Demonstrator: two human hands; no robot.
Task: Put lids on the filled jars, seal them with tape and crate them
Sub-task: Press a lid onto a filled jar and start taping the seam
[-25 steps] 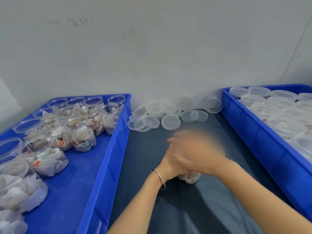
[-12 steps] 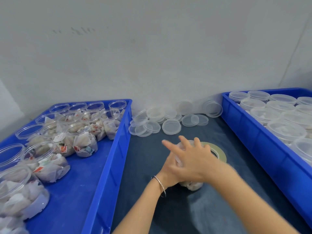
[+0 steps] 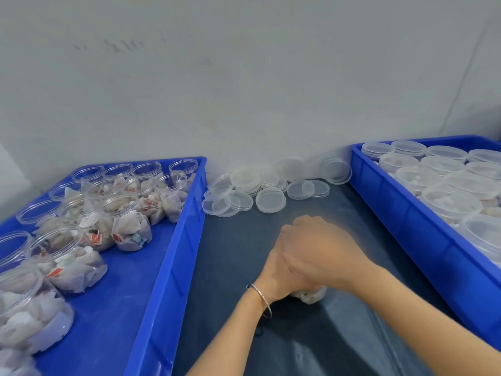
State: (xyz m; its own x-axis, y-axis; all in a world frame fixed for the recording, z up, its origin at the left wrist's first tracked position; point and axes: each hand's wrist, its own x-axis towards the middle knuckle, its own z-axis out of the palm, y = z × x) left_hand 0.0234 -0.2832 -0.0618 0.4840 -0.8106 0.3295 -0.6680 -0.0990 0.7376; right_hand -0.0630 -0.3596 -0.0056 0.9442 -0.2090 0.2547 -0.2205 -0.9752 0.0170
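A filled clear jar (image 3: 311,295) stands on the dark table between two blue crates; only its lower edge shows under my hands. My left hand (image 3: 273,272), with a bangle on its wrist, holds the jar's left side. My right hand (image 3: 320,248) is motion-blurred and lies over the jar's top with fingers curled down around it. The jar's lid and the tape roll are hidden beneath my hands.
The left blue crate (image 3: 173,253) holds several open filled jars (image 3: 127,226). The right blue crate (image 3: 406,221) holds several lidded jars (image 3: 450,204). Loose clear lids (image 3: 271,199) lie piled at the table's back, against the wall.
Half a second ago my right hand's fingers were spread over the jar and the tape roll showed behind it. Now the fingers curl around the jar top and hide the roll.
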